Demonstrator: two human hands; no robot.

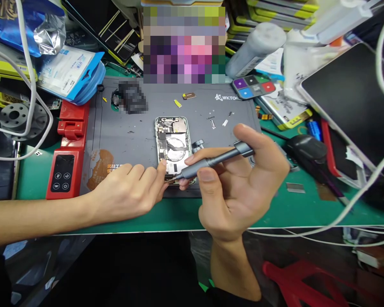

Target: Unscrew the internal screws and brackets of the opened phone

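An opened smartphone (176, 150) lies on the dark grey work mat (131, 145), its inner boards and a round coil exposed. My right hand (240, 183) grips a grey screwdriver (208, 164), which slants down to the left with its tip at the phone's lower edge. Against the phone's lower left side presses my left hand (134, 187), fingers bent and closed together. Its fingertips are at the phone's edge near the screwdriver tip; whether they pinch a small part there is hidden.
Tiny metal parts (213, 123) and a yellow strip (178, 103) lie on the mat. A red device (65, 153) with touch buttons stands left. To the right are a colored-square case (253, 87), a black handled tool (307, 151) and a dark panel (348, 98). White cables (358, 204) cross the right side.
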